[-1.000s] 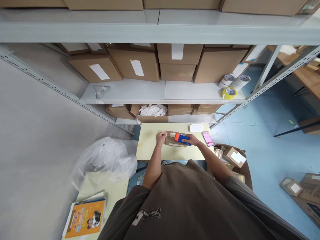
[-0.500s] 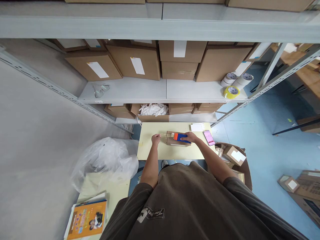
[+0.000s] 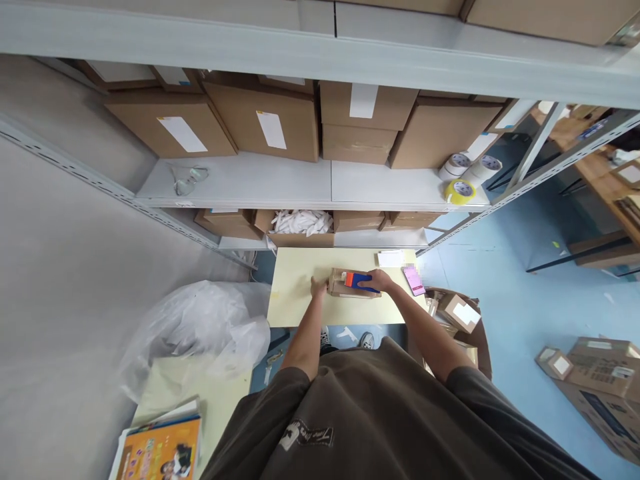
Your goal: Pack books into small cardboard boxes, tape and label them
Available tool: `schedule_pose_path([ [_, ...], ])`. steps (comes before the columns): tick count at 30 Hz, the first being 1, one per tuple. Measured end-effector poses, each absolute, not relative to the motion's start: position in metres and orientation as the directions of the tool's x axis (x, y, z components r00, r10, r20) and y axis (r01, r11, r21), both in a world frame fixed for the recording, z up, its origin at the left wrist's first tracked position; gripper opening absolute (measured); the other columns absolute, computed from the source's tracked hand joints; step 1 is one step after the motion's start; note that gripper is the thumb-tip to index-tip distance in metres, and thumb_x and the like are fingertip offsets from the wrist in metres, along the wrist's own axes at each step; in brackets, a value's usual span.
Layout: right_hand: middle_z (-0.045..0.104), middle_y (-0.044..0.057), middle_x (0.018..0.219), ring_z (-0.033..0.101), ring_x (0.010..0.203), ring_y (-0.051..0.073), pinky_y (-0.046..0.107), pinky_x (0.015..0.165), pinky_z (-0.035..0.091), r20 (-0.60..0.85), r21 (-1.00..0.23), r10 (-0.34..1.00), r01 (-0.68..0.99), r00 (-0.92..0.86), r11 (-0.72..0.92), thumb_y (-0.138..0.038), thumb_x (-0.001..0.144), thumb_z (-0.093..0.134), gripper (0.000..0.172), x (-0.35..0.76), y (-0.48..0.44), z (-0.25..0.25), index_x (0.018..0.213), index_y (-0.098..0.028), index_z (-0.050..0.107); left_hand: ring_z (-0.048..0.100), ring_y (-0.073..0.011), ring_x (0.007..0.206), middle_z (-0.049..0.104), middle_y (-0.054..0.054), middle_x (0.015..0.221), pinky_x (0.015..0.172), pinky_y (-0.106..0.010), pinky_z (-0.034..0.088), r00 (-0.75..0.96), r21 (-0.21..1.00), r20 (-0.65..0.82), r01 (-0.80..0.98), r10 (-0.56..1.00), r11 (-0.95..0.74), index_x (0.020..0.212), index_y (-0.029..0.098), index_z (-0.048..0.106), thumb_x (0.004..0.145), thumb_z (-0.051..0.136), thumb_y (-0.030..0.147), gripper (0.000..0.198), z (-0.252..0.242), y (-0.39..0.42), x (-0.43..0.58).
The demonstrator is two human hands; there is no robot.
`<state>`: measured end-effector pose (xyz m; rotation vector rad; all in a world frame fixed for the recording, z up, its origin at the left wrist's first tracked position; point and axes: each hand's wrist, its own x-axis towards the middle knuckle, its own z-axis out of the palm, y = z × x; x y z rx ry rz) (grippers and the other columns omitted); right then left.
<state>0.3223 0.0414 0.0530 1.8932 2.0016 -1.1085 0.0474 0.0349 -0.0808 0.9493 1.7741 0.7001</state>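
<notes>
A small cardboard box (image 3: 351, 285) lies on the pale yellow tabletop (image 3: 295, 303), near its far edge and right of centre. The right hand (image 3: 379, 281) rests on top of the box, its fingers closed around a blue and orange tape dispenser (image 3: 359, 281) pressed flat on the box's upper face. The left hand (image 3: 318, 287) touches the box's left end; whether its fingers are spread or curled cannot be told. A pink phone (image 3: 414, 279) lies near the tabletop's right edge, a white paper (image 3: 391, 259) at the far edge.
</notes>
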Motion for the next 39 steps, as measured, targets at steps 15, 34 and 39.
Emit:
schedule_pose_path([
  [15, 0.082, 0.016, 0.107, 0.077, 0.097, 0.030, 0.029, 0.069, 0.050, -0.632, -0.314, 0.762, 0.946, -0.145, -0.080, -0.085, 0.073, 0.082, 0.075, 0.318, 0.048, 0.066, 0.108, -0.019, 0.082, 0.031, -0.0432, 0.164, 0.024, -0.020, 0.180, 0.127, -0.044, 0.038, 0.494, 0.650, -0.429, 0.750, 0.756, -0.122, 0.171, 0.023, 0.034, 0.048, 0.105, 0.050, 0.144, -0.043, 0.068, 0.053],
  [34, 0.079, 0.016, 0.099, 0.074, 0.087, 0.028, 0.030, 0.067, 0.048, -0.634, -0.239, 0.772, 0.937, 0.047, -0.254, -0.079, 0.068, 0.087, 0.067, 0.524, -0.004, 0.047, 0.094, -0.017, 0.079, 0.037, -0.0411, 0.160, 0.037, -0.015, 0.173, 0.128, -0.043, 0.039, 0.480, 0.692, -0.424, 0.719, 0.768, -0.067, 0.164, 0.026, 0.044, 0.048, 0.105, 0.042, 0.132, -0.045, 0.065, 0.055],
  [39, 0.079, 0.013, 0.096, 0.073, 0.086, 0.027, 0.029, 0.067, 0.049, -0.635, -0.306, 0.772, 0.911, 0.020, -0.275, -0.085, 0.070, 0.081, 0.070, 0.488, 0.003, 0.043, 0.092, -0.018, 0.079, 0.042, -0.0386, 0.158, 0.038, -0.014, 0.173, 0.127, -0.044, 0.039, 0.499, 0.743, -0.375, 0.665, 0.781, -0.068, 0.167, 0.027, 0.039, 0.051, 0.104, 0.044, 0.134, -0.047, 0.064, 0.022],
])
